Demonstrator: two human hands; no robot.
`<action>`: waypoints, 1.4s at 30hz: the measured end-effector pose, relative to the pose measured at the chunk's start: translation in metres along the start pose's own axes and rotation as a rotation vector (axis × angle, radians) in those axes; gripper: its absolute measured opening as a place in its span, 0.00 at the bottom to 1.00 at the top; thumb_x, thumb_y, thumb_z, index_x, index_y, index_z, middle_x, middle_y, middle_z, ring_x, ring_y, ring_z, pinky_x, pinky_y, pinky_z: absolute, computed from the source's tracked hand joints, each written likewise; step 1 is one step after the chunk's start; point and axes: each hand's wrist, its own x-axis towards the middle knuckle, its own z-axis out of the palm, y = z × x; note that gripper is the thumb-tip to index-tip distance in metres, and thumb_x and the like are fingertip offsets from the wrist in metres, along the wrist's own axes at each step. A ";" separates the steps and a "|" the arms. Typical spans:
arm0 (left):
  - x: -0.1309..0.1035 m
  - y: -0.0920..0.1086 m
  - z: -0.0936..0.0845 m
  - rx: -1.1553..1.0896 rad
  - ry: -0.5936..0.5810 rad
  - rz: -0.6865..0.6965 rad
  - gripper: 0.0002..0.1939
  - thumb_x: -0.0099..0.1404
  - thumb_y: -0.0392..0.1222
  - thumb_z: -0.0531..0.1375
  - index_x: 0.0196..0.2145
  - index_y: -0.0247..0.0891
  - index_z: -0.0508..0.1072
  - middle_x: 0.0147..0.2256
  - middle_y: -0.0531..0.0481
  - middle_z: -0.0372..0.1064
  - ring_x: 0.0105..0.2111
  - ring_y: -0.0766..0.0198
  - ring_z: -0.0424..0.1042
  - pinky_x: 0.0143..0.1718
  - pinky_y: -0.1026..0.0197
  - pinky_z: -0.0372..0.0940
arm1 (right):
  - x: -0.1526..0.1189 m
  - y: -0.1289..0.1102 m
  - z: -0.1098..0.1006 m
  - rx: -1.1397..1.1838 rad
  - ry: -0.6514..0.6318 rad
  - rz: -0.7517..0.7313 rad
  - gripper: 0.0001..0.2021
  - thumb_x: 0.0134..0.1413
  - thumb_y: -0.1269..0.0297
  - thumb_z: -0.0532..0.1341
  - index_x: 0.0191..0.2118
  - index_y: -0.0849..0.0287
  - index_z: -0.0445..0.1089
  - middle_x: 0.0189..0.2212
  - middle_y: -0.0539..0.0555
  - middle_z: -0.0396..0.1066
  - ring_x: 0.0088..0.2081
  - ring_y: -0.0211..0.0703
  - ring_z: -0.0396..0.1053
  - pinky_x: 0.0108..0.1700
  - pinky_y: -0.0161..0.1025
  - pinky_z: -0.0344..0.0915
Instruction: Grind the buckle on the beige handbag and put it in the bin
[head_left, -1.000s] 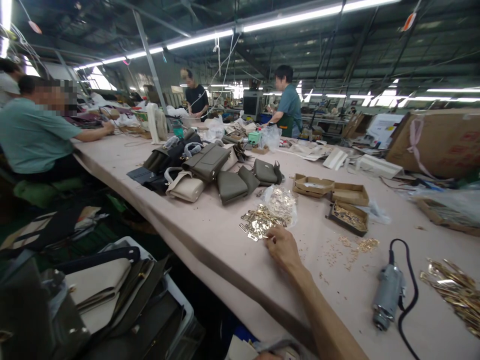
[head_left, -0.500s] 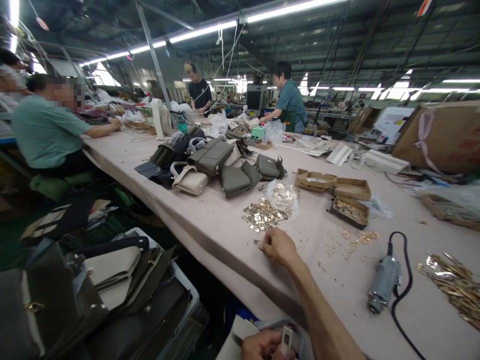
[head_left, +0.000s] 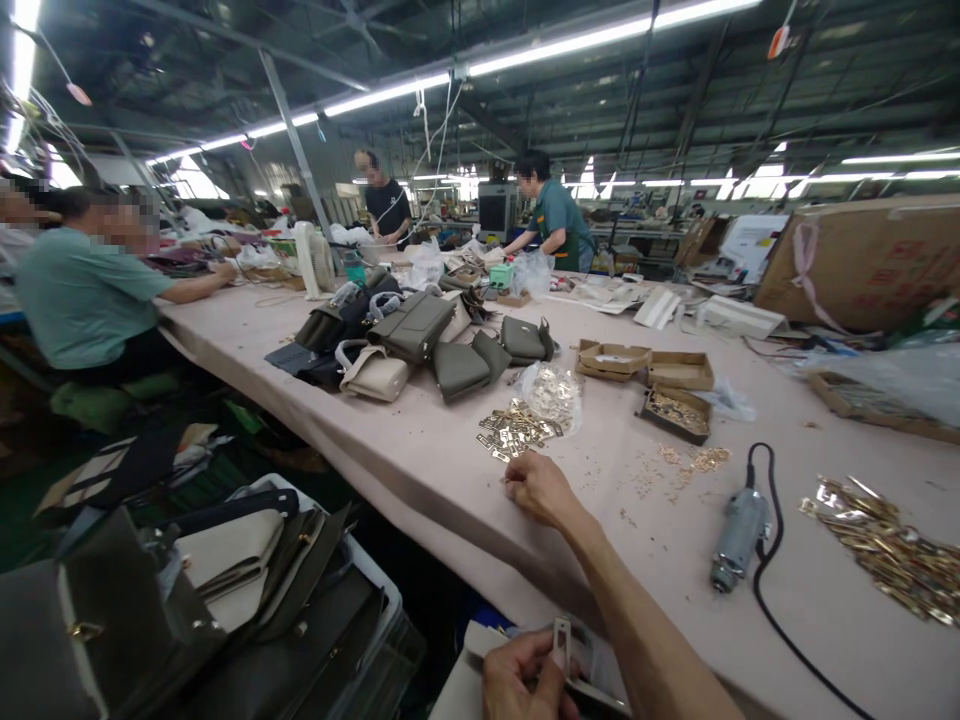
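Pointing up: metal plate (head_left: 566, 642), long axis near vertical, pinched by left hand (head_left: 526, 676); right hand (head_left: 541, 490) curled, contents unclear.

- The right hand (head_left: 541, 490) is drawn back from the plate pile (head_left: 517, 430) to just beside it.
- The left hand (head_left: 517, 680) comes further into view, a metal plate (head_left: 562, 638) upright in its grip.
- The apron-wearing co-worker (head_left: 559, 212) leans farther forward.

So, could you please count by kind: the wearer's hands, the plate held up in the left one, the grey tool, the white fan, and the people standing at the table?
Hands: 2 (left hand, right hand)
Held plate: 1
Grey tool: 1
White fan: 1
Standing people: 2 (black top, teal top)
Total: 7
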 end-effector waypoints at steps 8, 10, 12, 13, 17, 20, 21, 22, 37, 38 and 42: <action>-0.012 0.037 0.001 -0.038 -0.065 -0.003 0.22 0.66 0.53 0.65 0.45 0.30 0.83 0.28 0.43 0.78 0.24 0.62 0.74 0.27 0.64 0.71 | -0.141 0.008 -0.021 0.502 0.167 0.084 0.08 0.63 0.59 0.63 0.37 0.58 0.74 0.31 0.50 0.72 0.33 0.41 0.68 0.36 0.36 0.64; -0.010 0.037 0.002 -0.039 -0.082 -0.032 0.21 0.66 0.51 0.64 0.48 0.30 0.83 0.28 0.43 0.78 0.24 0.62 0.75 0.28 0.63 0.73 | -0.172 0.011 -0.016 0.552 0.142 0.160 0.09 0.64 0.58 0.63 0.42 0.57 0.74 0.32 0.50 0.72 0.34 0.41 0.69 0.38 0.36 0.66; -0.009 0.038 0.003 -0.026 -0.108 -0.049 0.21 0.67 0.50 0.63 0.50 0.31 0.82 0.26 0.45 0.77 0.24 0.61 0.75 0.29 0.62 0.73 | -0.192 0.014 -0.008 0.545 0.141 0.217 0.11 0.64 0.58 0.63 0.48 0.57 0.74 0.34 0.51 0.73 0.35 0.42 0.70 0.39 0.37 0.67; -0.009 0.038 0.003 -0.019 -0.120 -0.046 0.21 0.67 0.49 0.63 0.50 0.31 0.82 0.26 0.45 0.77 0.24 0.61 0.75 0.30 0.62 0.74 | -0.198 0.016 -0.003 0.525 0.149 0.227 0.12 0.64 0.58 0.63 0.49 0.57 0.75 0.36 0.52 0.74 0.36 0.43 0.71 0.40 0.37 0.68; -0.008 0.038 0.004 -0.036 -0.147 -0.017 0.19 0.68 0.47 0.62 0.51 0.33 0.82 0.28 0.46 0.77 0.27 0.61 0.76 0.32 0.63 0.74 | -0.201 0.017 0.011 0.454 0.194 0.166 0.11 0.66 0.58 0.61 0.45 0.57 0.78 0.39 0.55 0.76 0.39 0.46 0.74 0.43 0.39 0.70; -0.009 0.037 0.003 -0.074 -0.170 -0.011 0.18 0.70 0.47 0.61 0.51 0.33 0.82 0.29 0.46 0.77 0.28 0.61 0.76 0.32 0.63 0.73 | -0.197 0.018 0.016 0.460 0.238 0.145 0.11 0.66 0.58 0.61 0.42 0.56 0.79 0.35 0.55 0.75 0.34 0.45 0.73 0.37 0.39 0.70; -0.010 0.037 0.002 -0.081 -0.175 -0.004 0.18 0.70 0.46 0.61 0.50 0.33 0.82 0.29 0.46 0.77 0.28 0.62 0.76 0.32 0.63 0.73 | -0.196 0.018 0.018 0.471 0.251 0.151 0.11 0.66 0.57 0.61 0.42 0.56 0.79 0.34 0.55 0.74 0.33 0.45 0.72 0.36 0.39 0.70; -0.011 0.037 0.002 -0.086 -0.179 0.005 0.17 0.70 0.45 0.60 0.49 0.34 0.82 0.30 0.46 0.77 0.28 0.62 0.75 0.32 0.64 0.73 | -0.196 0.019 0.019 0.484 0.261 0.159 0.11 0.66 0.57 0.62 0.42 0.56 0.79 0.33 0.55 0.73 0.32 0.45 0.72 0.35 0.39 0.70; -0.016 0.041 -0.002 -0.074 -0.241 0.098 0.17 0.73 0.45 0.57 0.52 0.35 0.80 0.35 0.46 0.76 0.29 0.65 0.71 0.33 0.65 0.71 | -0.195 0.020 0.028 0.651 0.289 0.214 0.11 0.63 0.56 0.66 0.42 0.58 0.80 0.30 0.54 0.71 0.28 0.42 0.72 0.30 0.37 0.71; -0.016 0.042 -0.002 -0.059 -0.235 0.108 0.18 0.73 0.46 0.58 0.52 0.35 0.80 0.35 0.46 0.76 0.29 0.64 0.72 0.33 0.64 0.71 | -0.196 0.020 0.029 0.648 0.288 0.221 0.11 0.63 0.56 0.66 0.42 0.58 0.80 0.30 0.54 0.71 0.28 0.43 0.72 0.30 0.38 0.71; -0.018 0.047 -0.002 0.012 -0.214 0.151 0.19 0.72 0.50 0.59 0.49 0.34 0.82 0.32 0.45 0.75 0.28 0.62 0.72 0.30 0.63 0.71 | -0.196 0.021 0.036 0.625 0.298 0.270 0.12 0.62 0.54 0.67 0.41 0.58 0.81 0.31 0.56 0.73 0.30 0.44 0.73 0.31 0.38 0.72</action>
